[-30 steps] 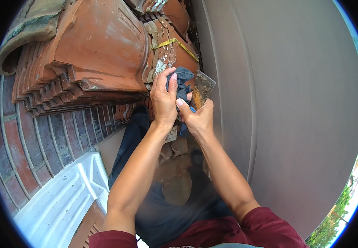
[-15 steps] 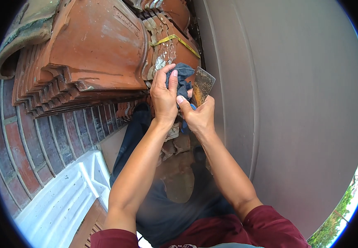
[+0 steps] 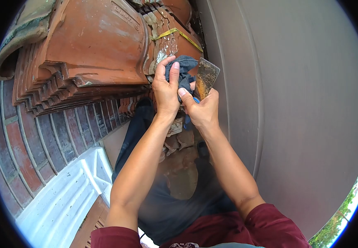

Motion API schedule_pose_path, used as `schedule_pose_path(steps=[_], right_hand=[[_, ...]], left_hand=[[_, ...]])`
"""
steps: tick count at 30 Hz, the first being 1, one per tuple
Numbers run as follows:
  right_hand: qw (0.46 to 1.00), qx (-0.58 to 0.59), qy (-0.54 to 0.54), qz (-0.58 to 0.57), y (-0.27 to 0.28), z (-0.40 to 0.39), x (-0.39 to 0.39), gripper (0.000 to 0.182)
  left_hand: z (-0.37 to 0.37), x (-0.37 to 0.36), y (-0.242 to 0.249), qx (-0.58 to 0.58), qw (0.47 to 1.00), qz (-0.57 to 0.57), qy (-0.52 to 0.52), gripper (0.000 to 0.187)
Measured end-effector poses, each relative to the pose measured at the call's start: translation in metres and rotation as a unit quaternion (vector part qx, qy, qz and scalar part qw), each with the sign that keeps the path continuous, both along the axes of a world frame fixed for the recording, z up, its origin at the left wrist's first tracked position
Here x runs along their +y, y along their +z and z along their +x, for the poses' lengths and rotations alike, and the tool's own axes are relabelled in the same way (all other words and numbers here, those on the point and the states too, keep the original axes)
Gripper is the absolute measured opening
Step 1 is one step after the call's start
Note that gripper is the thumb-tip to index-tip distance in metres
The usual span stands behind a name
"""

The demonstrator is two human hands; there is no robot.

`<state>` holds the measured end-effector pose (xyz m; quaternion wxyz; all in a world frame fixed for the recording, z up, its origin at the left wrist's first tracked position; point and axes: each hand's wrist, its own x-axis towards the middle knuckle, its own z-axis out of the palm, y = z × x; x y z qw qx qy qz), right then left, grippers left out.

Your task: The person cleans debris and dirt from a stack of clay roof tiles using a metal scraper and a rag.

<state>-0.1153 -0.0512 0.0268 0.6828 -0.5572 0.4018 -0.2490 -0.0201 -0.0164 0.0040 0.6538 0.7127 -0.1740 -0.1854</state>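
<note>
A dark grey-blue cloth (image 3: 184,68) is bunched in my left hand (image 3: 166,91), with the thumb pressed along it and the fingers mostly behind it. My right hand (image 3: 204,110) grips a scraper (image 3: 207,77) with a wide, flat metal blade, stained brown and rusty, pointing up and away from me. A bit of blue shows at the scraper's handle, which the hand mostly hides. The right thumb rests against the lower part of the cloth, so both hands are close together. Just beyond them are stacked terracotta roof tiles (image 3: 96,45).
A yellow tape strip (image 3: 175,32) with markings lies bent over the tiles. Along the right runs a smooth grey-brown wall (image 3: 303,95). White corrugated sheeting (image 3: 63,198) and a brick surface (image 3: 26,153) are at left. Broken tile pieces (image 3: 183,140) lie below my hands.
Both hands, with the cloth and scraper, have shifted slightly up and to the right in view. The camera view has moved a little. The grips look the same.
</note>
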Motion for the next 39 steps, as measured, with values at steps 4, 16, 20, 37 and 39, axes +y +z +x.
schedule_pose_path(steps=[4, 16, 20, 37, 39], right_hand=[[0.994, -0.054, -0.007, 0.097, 0.009, 0.000, -0.004, 0.013], [0.955, -0.143, -0.035, 0.259, 0.013, -0.008, -0.013, 0.015], [0.970, -0.132, -0.029, 0.201, 0.017, -0.008, -0.015, 0.016], [0.997, 0.026, -0.008, -0.077, 0.020, -0.005, -0.001, 0.008], [0.995, 0.033, -0.010, -0.091, 0.017, -0.008, 0.003, 0.006]], left_hand=[[0.002, -0.004, 0.000, 0.032, 0.999, -0.019, 0.000, 0.030], [0.002, -0.005, -0.007, 0.116, 0.992, -0.038, -0.037, 0.037], [0.003, -0.004, -0.005, 0.101, 0.994, -0.025, -0.042, 0.037], [-0.004, -0.001, 0.010, -0.010, 0.999, 0.006, -0.050, 0.027], [-0.005, 0.004, 0.007, -0.028, 0.998, 0.019, -0.045, 0.026]])
